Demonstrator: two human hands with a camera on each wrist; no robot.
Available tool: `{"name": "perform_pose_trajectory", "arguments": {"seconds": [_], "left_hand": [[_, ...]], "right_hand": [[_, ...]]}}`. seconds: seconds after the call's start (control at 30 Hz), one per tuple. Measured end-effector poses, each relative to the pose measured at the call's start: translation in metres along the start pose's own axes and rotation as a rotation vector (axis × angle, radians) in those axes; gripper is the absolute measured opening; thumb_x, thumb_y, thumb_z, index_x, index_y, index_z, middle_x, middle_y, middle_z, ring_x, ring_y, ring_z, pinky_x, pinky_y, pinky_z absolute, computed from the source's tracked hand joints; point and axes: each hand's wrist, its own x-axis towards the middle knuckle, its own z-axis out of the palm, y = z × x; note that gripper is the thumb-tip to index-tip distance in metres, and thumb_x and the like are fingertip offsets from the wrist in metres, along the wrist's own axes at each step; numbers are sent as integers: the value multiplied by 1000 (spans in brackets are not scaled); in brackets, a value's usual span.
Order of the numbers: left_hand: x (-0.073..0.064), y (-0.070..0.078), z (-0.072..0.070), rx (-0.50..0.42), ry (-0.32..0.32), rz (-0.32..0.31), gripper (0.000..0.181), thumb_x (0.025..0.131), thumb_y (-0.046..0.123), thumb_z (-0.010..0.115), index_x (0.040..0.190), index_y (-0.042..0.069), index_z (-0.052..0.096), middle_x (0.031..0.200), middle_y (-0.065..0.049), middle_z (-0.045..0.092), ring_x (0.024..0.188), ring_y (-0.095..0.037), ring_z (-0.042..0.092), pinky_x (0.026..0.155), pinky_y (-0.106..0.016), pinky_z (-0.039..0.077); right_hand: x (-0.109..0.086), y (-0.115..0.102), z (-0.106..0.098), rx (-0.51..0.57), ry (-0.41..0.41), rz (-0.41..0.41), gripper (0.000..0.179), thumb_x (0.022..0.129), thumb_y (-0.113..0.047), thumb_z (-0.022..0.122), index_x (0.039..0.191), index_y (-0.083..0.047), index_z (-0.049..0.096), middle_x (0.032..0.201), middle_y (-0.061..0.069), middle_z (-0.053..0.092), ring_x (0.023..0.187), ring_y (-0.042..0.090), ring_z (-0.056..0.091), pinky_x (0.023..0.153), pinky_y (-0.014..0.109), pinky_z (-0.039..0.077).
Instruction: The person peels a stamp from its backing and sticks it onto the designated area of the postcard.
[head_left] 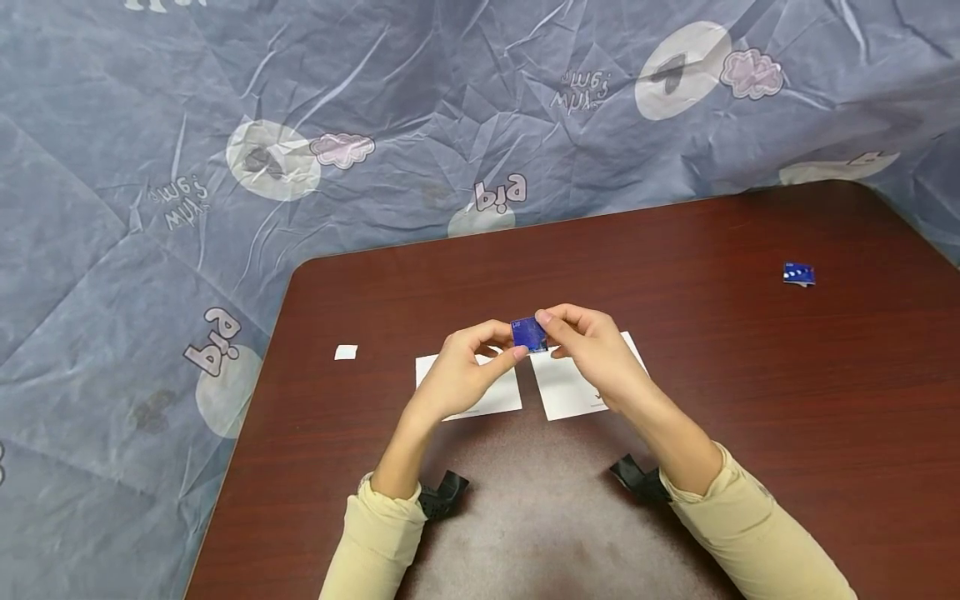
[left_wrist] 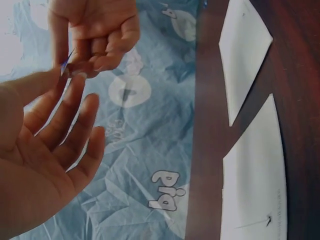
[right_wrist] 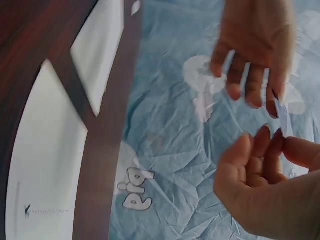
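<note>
A small, flat blue square with tiny pale print at one corner is held up between both hands. My left hand pinches its left side between thumb and fingers, the other fingers spread loosely in the left wrist view. At its right edge my right hand pinches it with thumb and fingertips, the other fingers curling beneath. From the right wrist view the square appears edge-on as a thin pale sheet. Below the hands lie two white cards, each partly covered by a hand in the head view.
A small white square lies on the dark red-brown table at the left. Far right is another small blue piece with white marks. Behind the table hangs a wrinkled blue printed cloth. Black straps circle the wrists.
</note>
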Motion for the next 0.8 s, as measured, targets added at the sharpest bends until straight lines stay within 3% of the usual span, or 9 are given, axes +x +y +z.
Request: {"name": "perform_pose_trajectory", "arguments": {"seconds": [0.1,0.4,0.67,0.8], "left_hand": [[1,-3,3,21,30,1,9,90,10,66,97,4,66,88,-4,68,83,-14,62,76,-31,50],[4,-8,7,24,66,-20,12,90,8,67,100,3,67,87,-3,68,81,-12,62,74,-36,51],[4,-6,11,60,97,-41,15,91,9,65,103,1,67,88,-7,69,78,-15,64,71,-30,51],[3,-5,11,77,71,-65,24,92,12,64,113,1,64,91,-7,70,82,-15,65,72,-27,51]], "right_hand": [[2,2,0,-54,46,-24,31,99,-21,53,108,7,61,86,-2,66,86,18,58,79,32,48],[6,5,-2,83,32,64,24,97,-22,57,102,0,64,84,-5,63,86,14,57,73,28,46],[7,10,5,-27,151,-42,27,97,-19,58,106,7,60,86,0,65,77,12,57,70,25,47],[8,14,7,-36,182,-57,25,96,-17,59,105,7,59,87,2,63,77,11,57,71,27,48]]}}
